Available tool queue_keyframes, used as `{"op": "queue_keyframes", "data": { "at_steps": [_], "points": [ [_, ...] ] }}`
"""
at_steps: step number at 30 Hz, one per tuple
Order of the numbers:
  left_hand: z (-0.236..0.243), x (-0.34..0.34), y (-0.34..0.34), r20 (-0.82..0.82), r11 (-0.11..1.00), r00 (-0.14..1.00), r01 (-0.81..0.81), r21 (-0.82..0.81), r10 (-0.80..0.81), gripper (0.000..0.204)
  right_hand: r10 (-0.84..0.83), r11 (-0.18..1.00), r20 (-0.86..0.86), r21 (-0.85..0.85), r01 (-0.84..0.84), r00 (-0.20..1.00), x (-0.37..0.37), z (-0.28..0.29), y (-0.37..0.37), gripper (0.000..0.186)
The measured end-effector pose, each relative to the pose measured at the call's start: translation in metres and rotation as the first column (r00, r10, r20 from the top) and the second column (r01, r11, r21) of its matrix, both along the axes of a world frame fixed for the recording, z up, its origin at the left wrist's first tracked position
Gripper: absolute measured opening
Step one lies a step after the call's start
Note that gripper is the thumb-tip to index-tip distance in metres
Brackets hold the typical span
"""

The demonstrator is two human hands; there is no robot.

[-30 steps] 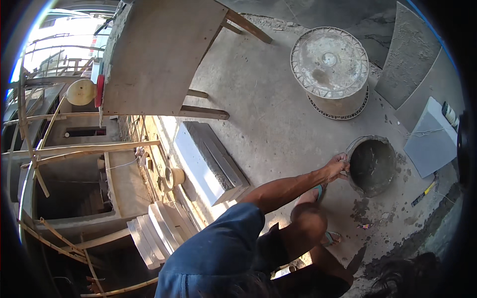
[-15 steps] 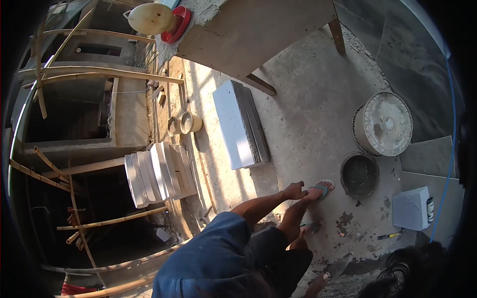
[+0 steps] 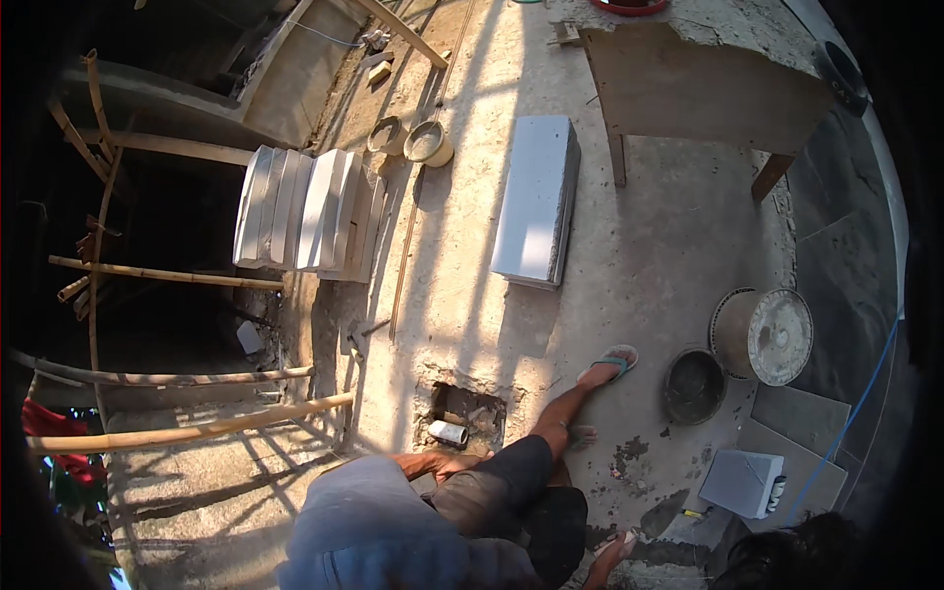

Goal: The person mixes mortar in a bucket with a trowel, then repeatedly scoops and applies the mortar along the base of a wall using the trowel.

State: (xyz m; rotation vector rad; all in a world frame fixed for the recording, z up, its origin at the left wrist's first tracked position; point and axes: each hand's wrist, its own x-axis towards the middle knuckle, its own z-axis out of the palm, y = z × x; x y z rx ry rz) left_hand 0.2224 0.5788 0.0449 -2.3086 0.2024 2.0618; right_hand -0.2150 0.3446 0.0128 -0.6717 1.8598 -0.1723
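Note:
From the blue sleeve at the lower middle, my left forearm reaches to my left hand [image 3: 457,464], low beside the dark shorts. Its fingers are partly hidden and hard to make out. Just beyond it is a rough square hole [image 3: 501,433] broken in the floor, with a short piece of white pipe [image 3: 448,433] inside. My right hand [image 3: 615,547] is low, right of my legs. Its fingers look closed, and something small and pale shows at their tips. Ahead, a green-strapped sandal [image 3: 619,361] stands on the concrete.
Ahead lies a large pale block [image 3: 534,197]; stacked white slabs [image 3: 305,211] and bamboo poles [image 3: 187,426] are left. A table [image 3: 698,88] stands at the back. A black bucket [image 3: 694,386], large tub [image 3: 777,334], grey box [image 3: 742,482] and yellow-handled tool [image 3: 696,513] lie right.
My view has swung, bringing the floor hole into sight. My left hand has drawn back from near the sandalled foot to beside my thigh. My right hand stays low on the right.

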Motion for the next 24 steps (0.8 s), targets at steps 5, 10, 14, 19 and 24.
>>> {"op": "queue_keyframes", "data": {
  "at_steps": [5, 10, 14, 19, 24],
  "points": [
    [0.026, -0.013, 0.063, -0.019, 0.979, 0.979, -0.203, -0.013, 0.202, 0.091, 0.480, 0.872, -0.162, -0.017, -0.489, 0.862, -0.015, 0.013, 0.014, 0.027],
    [0.047, 0.010, 0.107, -0.077, 0.879, 0.876, -0.475, 0.030, 0.476, 0.089, 0.915, 0.304, -0.314, 0.127, -0.944, 0.253, -0.022, -0.003, 0.023, 0.053],
    [0.068, 0.058, 0.120, -0.094, 0.588, 0.581, -0.793, 0.159, 0.809, 0.087, 0.876, 0.033, -0.482, 0.109, -0.993, -0.024, 0.018, 0.004, 0.004, 0.061],
    [0.036, 0.121, 0.227, -0.050, 0.715, 0.714, -0.692, 0.096, 0.698, 0.081, 0.925, 0.368, -0.271, 0.467, -0.804, 0.266, 0.234, 0.057, -0.020, 0.050],
    [0.050, 0.235, 0.269, 0.088, 0.842, 0.841, -0.518, -0.152, 0.534, 0.066, 0.722, 0.664, -0.302, 0.051, -0.746, 0.622, 0.397, 0.059, -0.013, 0.012]
  ]
}}
